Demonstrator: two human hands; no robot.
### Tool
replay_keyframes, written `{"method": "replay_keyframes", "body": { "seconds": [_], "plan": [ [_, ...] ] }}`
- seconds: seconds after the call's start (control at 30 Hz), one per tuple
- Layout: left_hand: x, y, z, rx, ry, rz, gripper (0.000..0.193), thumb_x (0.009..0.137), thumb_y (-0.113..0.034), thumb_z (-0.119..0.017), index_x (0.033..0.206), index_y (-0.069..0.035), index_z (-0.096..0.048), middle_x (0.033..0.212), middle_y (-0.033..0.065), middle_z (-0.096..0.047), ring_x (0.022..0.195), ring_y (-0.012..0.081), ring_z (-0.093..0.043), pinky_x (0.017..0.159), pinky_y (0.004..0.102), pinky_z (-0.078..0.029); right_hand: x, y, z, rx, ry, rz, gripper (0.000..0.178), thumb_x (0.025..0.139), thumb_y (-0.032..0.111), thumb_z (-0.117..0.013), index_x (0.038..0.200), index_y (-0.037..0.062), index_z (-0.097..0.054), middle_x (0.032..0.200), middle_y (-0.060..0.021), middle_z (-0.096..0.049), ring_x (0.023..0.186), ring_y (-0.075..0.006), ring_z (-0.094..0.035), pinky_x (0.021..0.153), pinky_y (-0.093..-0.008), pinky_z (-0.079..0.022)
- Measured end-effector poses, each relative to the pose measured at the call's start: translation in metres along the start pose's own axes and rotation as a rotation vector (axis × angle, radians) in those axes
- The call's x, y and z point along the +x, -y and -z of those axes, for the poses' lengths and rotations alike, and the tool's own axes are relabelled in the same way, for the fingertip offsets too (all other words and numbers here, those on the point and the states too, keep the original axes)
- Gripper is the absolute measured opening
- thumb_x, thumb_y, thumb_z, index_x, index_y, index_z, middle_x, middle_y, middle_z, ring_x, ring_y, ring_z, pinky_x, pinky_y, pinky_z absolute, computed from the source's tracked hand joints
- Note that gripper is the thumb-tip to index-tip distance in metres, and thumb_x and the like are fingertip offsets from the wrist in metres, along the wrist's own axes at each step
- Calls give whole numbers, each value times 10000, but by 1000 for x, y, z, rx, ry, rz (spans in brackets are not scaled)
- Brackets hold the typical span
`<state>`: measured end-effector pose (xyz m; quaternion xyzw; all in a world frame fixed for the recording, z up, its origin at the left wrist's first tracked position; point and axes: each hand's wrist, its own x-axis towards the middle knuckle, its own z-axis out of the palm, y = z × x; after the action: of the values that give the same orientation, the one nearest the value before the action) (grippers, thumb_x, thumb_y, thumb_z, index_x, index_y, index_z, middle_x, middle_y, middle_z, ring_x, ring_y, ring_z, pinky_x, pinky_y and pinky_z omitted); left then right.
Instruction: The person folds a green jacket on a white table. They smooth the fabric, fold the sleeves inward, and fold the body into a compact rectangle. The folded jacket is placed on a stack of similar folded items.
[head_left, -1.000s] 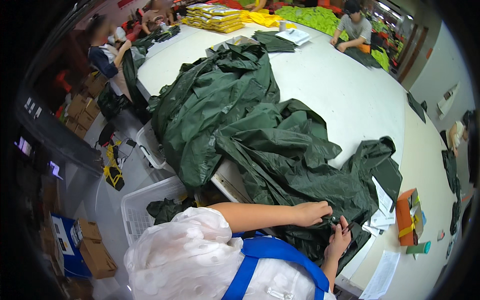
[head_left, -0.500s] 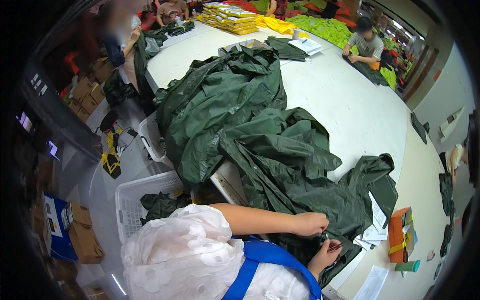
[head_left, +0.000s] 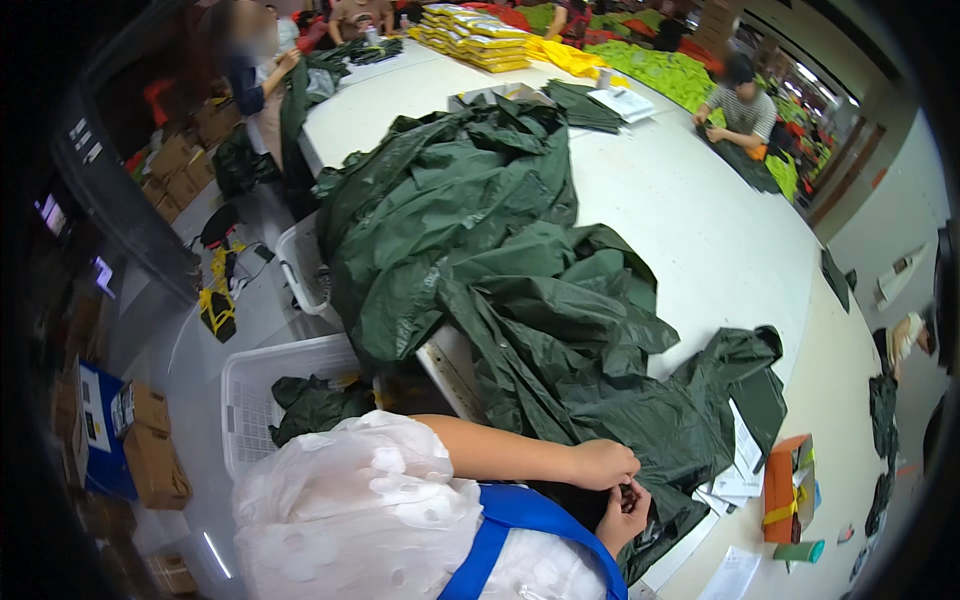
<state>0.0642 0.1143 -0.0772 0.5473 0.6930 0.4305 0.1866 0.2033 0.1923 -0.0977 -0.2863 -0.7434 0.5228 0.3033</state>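
Note:
A shiny dark green coated garment, perhaps rainwear, lies crumpled over the near table edge in front of me. My left hand is closed in a pinch at its near edge. Right beside it, my right hand is also closed, its fingertips almost meeting the left ones. A small dark bit shows between the two hands; what it is cannot be made out. Further up, a large heap of the same green fabric covers the table's left side.
On the white table are yellow packs, papers, an orange box and a green cylinder. White plastic baskets stand left, beside cartons. A co-worker handles green fabric across the table; others stand farther off.
Both hands have shifted slightly left and drawn closer together. A thin dark reddish thing that stuck out of my right hand no longer shows clearly. The view has turned a little.

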Motion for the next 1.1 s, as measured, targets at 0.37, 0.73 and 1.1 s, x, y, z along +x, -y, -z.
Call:
{"method": "replay_keyframes", "body": {
  "seconds": [0.37, 0.73, 1.1],
  "plan": [
    [-4, 4, 2, 87, 111, -118, 169, 815, -193, -626, 851, -44, -555, 819, 126, -569, 804, 339, -582, 687, 422, -471, -9, 12, 8, -278, -31, 13, 168, 872, 82, -601, 765, -3, -503, 684, -26, -461, 608, -114, -399, 557, -263, -362],
    [5, -12, 18, 189, -114, -62, 194, 864, -261, -588, 835, -74, -543, 800, 103, -590, 742, 326, -606, 623, 428, -483, -15, 0, 43, -186, -196, -136, 236, 846, 62, -591, 693, -8, -426, 673, -66, -394, 618, -161, -370, 581, -298, -330],
    [30, -44, 86, 451, 35, -365, 159, 813, -197, -607, 827, -84, -495, 723, 92, -547, 667, 300, -604, 557, 410, -479, 3, -28, 138, -319, -347, -146, 270, 863, 138, -603, 687, 30, -429, 655, 1, -348, 642, -115, -335, 574, -276, -313]
  ]
}}
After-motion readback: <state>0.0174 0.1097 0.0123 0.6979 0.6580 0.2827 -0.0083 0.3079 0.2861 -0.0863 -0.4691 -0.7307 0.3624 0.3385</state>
